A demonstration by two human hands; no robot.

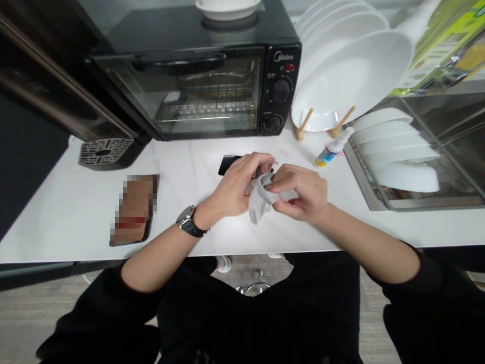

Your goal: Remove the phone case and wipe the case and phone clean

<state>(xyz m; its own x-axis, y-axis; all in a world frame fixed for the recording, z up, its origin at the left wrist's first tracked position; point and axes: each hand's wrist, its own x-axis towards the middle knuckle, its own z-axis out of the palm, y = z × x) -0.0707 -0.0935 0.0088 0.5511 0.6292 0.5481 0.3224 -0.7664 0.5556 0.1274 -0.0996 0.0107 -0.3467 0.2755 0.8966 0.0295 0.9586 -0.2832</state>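
Both hands meet over the middle of the white counter. My left hand, with a watch on the wrist, curls its fingers round a small object I cannot make out, part of it hidden. My right hand pinches a grey cloth against that object; the cloth hangs down between the hands. Just behind my left hand lies a small black flat item, partly hidden.
A black toaster oven stands at the back. A phone lies on the left. A small spray bottle lies by white plates in a wooden rack. More dishes sit in a metal tray on the right.
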